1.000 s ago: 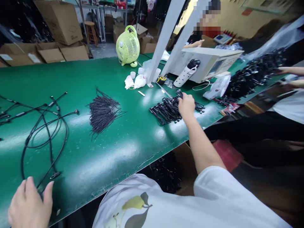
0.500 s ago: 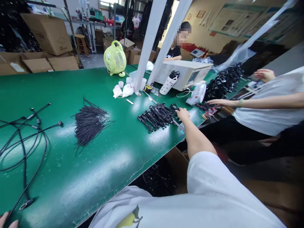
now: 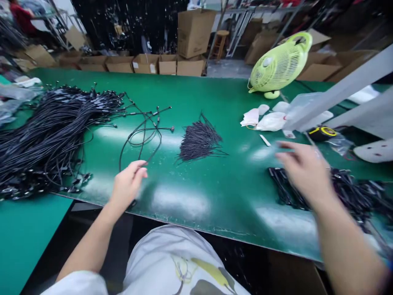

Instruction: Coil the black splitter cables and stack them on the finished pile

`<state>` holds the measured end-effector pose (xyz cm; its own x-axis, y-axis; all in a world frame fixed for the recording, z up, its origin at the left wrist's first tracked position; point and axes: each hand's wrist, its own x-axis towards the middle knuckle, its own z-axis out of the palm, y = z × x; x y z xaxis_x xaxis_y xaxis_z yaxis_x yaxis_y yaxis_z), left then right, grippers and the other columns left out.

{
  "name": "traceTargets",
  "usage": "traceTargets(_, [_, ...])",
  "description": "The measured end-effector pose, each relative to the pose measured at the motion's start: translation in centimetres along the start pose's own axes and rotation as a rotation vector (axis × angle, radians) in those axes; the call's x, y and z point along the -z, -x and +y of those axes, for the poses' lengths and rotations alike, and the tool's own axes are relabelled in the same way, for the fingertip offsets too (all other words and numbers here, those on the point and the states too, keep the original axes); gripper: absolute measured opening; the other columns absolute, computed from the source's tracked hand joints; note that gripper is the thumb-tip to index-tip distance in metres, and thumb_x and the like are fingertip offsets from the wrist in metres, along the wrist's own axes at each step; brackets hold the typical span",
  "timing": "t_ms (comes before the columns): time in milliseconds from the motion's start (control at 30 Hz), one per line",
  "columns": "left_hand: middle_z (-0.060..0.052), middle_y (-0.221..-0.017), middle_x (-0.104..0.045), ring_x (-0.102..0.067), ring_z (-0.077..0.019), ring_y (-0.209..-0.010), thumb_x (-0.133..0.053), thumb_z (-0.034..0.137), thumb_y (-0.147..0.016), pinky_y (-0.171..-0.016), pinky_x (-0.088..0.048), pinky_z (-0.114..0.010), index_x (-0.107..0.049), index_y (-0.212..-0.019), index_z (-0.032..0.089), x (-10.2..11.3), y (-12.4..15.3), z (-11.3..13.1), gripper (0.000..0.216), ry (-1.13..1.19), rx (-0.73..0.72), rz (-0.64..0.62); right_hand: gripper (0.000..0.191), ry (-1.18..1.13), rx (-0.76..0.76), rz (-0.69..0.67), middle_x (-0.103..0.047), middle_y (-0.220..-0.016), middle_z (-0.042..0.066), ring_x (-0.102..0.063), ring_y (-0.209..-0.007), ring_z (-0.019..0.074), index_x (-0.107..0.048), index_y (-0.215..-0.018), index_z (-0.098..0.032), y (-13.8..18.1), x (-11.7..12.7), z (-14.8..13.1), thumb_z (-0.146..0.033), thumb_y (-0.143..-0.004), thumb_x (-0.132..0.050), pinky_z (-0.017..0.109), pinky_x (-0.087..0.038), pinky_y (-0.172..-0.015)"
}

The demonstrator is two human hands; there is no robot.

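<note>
My left hand (image 3: 130, 182) is closed in a pinch on a black cable (image 3: 156, 150), near the front edge of the green table. The cable loops away across the table among a few other loose cables (image 3: 144, 130) with small connectors. A dark connector end shows just below the hand. My right hand (image 3: 305, 170), blurred by motion, passes above a row of short, coiled black cable bundles (image 3: 350, 188). Its thumb and forefinger are stretched out apart, with nothing visible between them. Between the hands lies a heap of thin black cable ties (image 3: 198, 141).
A large pile of long black cables (image 3: 61, 119) covers the table's left side. A yellow-green fan (image 3: 281, 61) stands at the back right, near crumpled white items (image 3: 272, 121), a tape measure (image 3: 321, 133) and slanted white posts (image 3: 344, 88). Cardboard boxes (image 3: 147, 63) line the far side.
My view has swung left. My right hand has come off the bundles' far end and moved left, over their near end. My left hand, at the frame's edge before, now shows fully, pinching the cable.
</note>
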<state>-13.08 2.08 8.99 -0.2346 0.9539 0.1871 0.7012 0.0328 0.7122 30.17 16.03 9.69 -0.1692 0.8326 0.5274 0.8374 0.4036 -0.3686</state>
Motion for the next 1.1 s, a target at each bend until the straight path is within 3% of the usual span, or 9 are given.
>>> traceTargets(100, [0.0, -0.076, -0.069, -0.061, -0.0143, -0.069, -0.047, 0.035, -0.093, -0.071, -0.046, -0.023, -0.063, -0.115, 0.02, -0.3, 0.8, 4.4, 0.031, 0.105, -0.163, -0.201, 0.053, -0.186, 0.318, -0.221, -0.054, -0.132, 0.012, -0.064, -0.094, 0.0179, -0.048, -0.135, -0.026, -1.4, -8.0, -10.5, -0.047, -0.087, -0.056, 0.032, -0.054, -0.08])
traceTargets(233, [0.002, -0.074, -0.067, -0.058, -0.0124, -0.064, -0.05, 0.035, -0.092, -0.064, -0.044, -0.022, -0.061, -0.122, 0.024, 2.7, 2.2, 4.3, 0.034, 0.14, -0.128, -0.278, 0.022, -0.22, 0.531, -0.398, -0.067, -0.104, 0.007, -0.063, -0.09, 0.0166, -0.065, -0.106, -0.019, -6.5, -15.3, -19.2, -0.026, -0.093, -0.049, 0.029, -0.05, -0.081])
traceTargets(367, [0.002, -0.071, -0.061, -0.048, -0.0093, -0.054, -0.058, 0.038, -0.088, -0.052, -0.038, -0.02, -0.067, -0.108, 0.021, 7.6, 3.4, -1.7, 0.027, 0.206, 0.17, -0.041, 0.025, -0.134, 0.407, -0.159, -0.066, -0.105, 0.013, -0.059, -0.101, 0.022, -0.064, -0.099, -0.01, -15.7, -15.1, -20.5, -0.015, -0.094, -0.04, 0.037, -0.044, -0.089])
traceTargets(533, [0.007, -0.053, -0.039, -0.035, -0.0052, -0.046, -0.072, 0.034, -0.078, -0.044, -0.034, -0.015, -0.06, -0.078, 0.016, 11.4, 5.1, -7.8, 0.022, 0.996, 0.289, 0.249, 0.064, 0.177, 0.316, -0.083, -0.06, -0.111, 0.018, -0.056, -0.112, 0.0235, -0.057, -0.106, 0.009, -23.6, -10.8, -18.8, -0.037, -0.099, -0.014, 0.035, -0.039, -0.089])
traceTargets(667, [0.008, -0.054, -0.036, -0.038, -0.0041, -0.046, -0.071, 0.031, -0.081, -0.045, -0.037, -0.012, -0.054, -0.077, 0.016, 10.4, 4.7, -8.7, 0.023, 1.385, 0.324, 0.316, 0.054, 0.382, 0.343, -0.265, -0.067, -0.092, 0.02, -0.066, -0.094, 0.0236, -0.059, -0.101, 0.007, -18.6, -9.6, -18.7, -0.039, -0.101, -0.029, 0.035, -0.043, -0.079])
traceTargets(800, [-0.003, -0.082, -0.062, -0.062, -0.0137, -0.079, -0.061, 0.043, -0.088, -0.067, -0.05, -0.021, -0.063, -0.09, 0.017, 5.5, 3.3, -5.8, 0.027, 0.888, 0.208, 0.383, 0.017, 0.32, 0.666, -0.772, -0.068, -0.07, 0.01, -0.064, -0.063, 0.0191, -0.062, -0.073, -0.011, -6.9, -8.2, -21.0, -0.022, -0.086, -0.062, 0.027, -0.04, -0.058])
traceTargets(867, [-0.007, -0.1, -0.065, -0.06, -0.0187, -0.101, -0.054, 0.044, -0.092, -0.089, -0.047, -0.029, -0.065, -0.094, 0.018, 2.5, 2.9, -3.3, 0.028, 0.626, 0.003, 0.234, 0.013, 0.172, 0.816, -0.919, -0.069, -0.075, 0.003, -0.062, -0.063, 0.0147, -0.064, -0.079, -0.017, -2.8, -6.5, -22.5, -0.025, -0.088, -0.059, 0.024, -0.035, -0.054])
traceTargets(1000, [0.0, -0.068, -0.059, -0.056, -0.0131, -0.067, -0.043, 0.043, -0.097, -0.071, -0.045, -0.027, -0.063, -0.109, 0.017, -1.6, 2.9, 0.9, 0.035, 0.617, -0.069, -0.361, 0.021, 0.158, 0.697, -0.66, -0.067, -0.089, 0.005, -0.061, -0.073, 0.0149, -0.063, -0.093, -0.018, -2.1, -3.4, -22.6, -0.031, -0.097, -0.046, 0.025, -0.027, -0.052])
traceTargets(1100, [0.006, -0.054, -0.039, -0.035, -0.0084, -0.048, -0.049, 0.046, -0.094, -0.049, -0.031, -0.022, -0.065, -0.104, 0.013, -1.9, 2.6, 1.3, 0.039, 0.763, 0.066, -0.539, 0.03, 0.261, 0.515, -0.481, -0.067, -0.093, 0.008, -0.06, -0.078, 0.0191, -0.063, -0.091, -0.019, -4.3, -2.7, -18.6, -0.045, -0.094, -0.049, 0.027, -0.025, -0.052])
